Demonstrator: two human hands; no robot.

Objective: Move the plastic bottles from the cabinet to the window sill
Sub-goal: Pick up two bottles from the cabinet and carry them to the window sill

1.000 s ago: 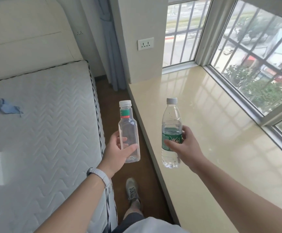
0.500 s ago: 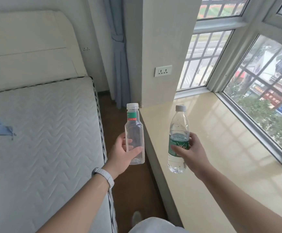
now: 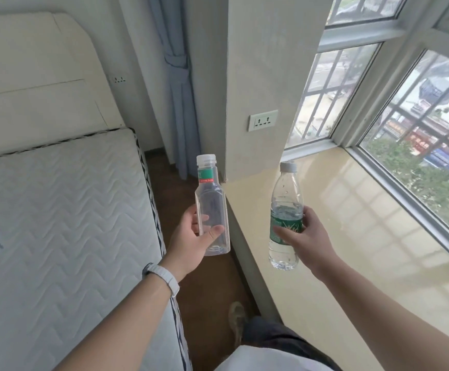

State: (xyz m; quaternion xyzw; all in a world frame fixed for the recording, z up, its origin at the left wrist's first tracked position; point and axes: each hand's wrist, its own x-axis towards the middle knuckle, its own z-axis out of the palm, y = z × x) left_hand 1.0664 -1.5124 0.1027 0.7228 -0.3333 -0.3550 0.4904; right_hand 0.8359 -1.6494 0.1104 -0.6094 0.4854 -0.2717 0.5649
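The bedroom was narrow: a bare quilted mattress on one side, a glossy cream window sill under the barred window on the other, and a strip of brown floor between them, where I stood. My left hand was wrapped round the lower half of a square clear bottle, which looked empty, and held it upright over the floor just short of the sill's near edge. My right hand gripped a round green-labelled water bottle at its label, upright above the sill close to that same edge. I judged I had both bottles capped, vertical and gripped at mid-body or below, so their bases could go down flat. Neither stood on the sill yet, and the cabinet was out of view.
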